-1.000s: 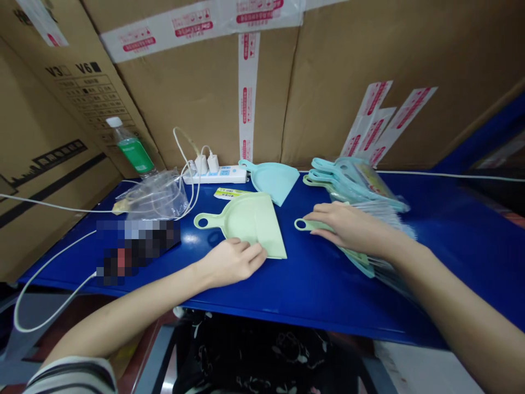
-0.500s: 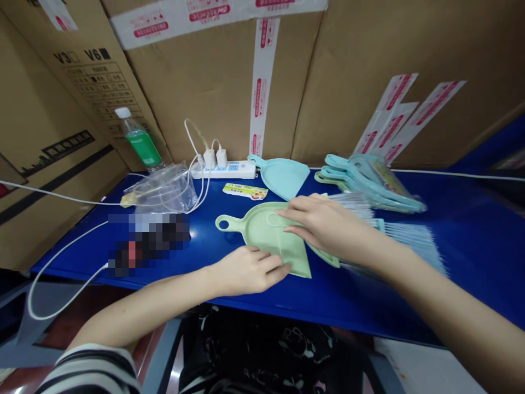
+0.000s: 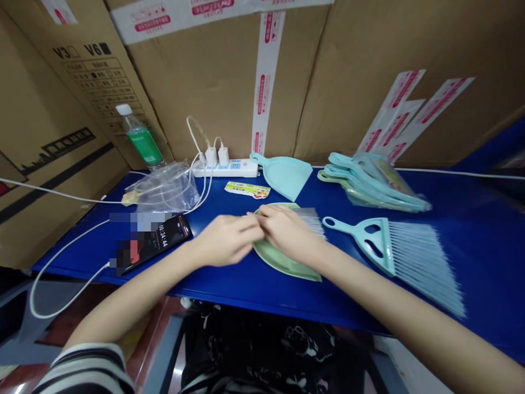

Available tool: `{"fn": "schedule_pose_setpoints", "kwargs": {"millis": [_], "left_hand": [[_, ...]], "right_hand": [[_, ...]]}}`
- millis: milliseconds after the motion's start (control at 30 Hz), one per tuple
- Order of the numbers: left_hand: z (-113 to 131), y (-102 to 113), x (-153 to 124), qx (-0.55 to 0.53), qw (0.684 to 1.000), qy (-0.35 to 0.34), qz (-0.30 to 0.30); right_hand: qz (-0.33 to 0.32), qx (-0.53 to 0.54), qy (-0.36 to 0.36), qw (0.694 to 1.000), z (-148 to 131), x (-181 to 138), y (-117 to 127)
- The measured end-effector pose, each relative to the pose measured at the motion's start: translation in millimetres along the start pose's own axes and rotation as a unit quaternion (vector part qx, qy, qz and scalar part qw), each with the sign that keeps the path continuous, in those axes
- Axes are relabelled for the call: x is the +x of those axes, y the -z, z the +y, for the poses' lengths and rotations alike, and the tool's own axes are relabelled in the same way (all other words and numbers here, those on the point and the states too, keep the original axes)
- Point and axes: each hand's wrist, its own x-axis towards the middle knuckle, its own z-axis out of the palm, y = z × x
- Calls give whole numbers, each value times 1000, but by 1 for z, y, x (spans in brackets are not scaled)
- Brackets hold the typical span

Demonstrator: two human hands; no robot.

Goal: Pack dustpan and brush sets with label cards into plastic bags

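A pale green dustpan (image 3: 283,260) lies on the blue table (image 3: 262,290) in front of me, with a small brush (image 3: 311,220) laid in it, bristles pointing right. My left hand (image 3: 225,239) and my right hand (image 3: 285,232) meet over the pan's handle end, fingers curled and pressed down on the pan and brush. The handles are hidden under my hands. A teal hand brush (image 3: 402,254) lies free on the table to the right of my right forearm.
A teal dustpan (image 3: 287,175) and a paper label (image 3: 247,190) lie behind the green pan. A stack of packed teal sets (image 3: 373,183) sits at the back right. A phone (image 3: 156,241), plastic bag (image 3: 164,189), power strip (image 3: 225,167), bottle (image 3: 141,139) and cardboard boxes (image 3: 197,82) stand left and behind.
My right hand carried a brush from the right pile onto the green dustpan. My left hand slid from the pan's near edge to its handle end. A teal brush now lies uncovered at the right.
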Motion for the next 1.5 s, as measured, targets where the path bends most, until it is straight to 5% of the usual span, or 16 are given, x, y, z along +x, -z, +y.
{"fn": "schedule_pose_setpoints", "kwargs": {"millis": [200,367,533,733,867,1500], "left_hand": [[-35,6,-15,-75,958,253,-111],[-33,-3,-15,-277,891,316,-170],[-27,-8,-12,-362,845,366,-145],[-25,-11,-12,-442,792,396,-142],[-24,-16,-11,-496,758,402,-132],[-26,-22,-13,-596,688,394,-129]], "right_hand": [[38,42,-2,998,-2,-2,-13],[45,65,-2,997,3,-10,-8],[-63,98,-14,993,21,-28,-1],[-107,133,-14,985,35,-43,-11],[-75,135,-14,988,34,-47,-21],[-49,131,-6,990,19,-37,-23]]}}
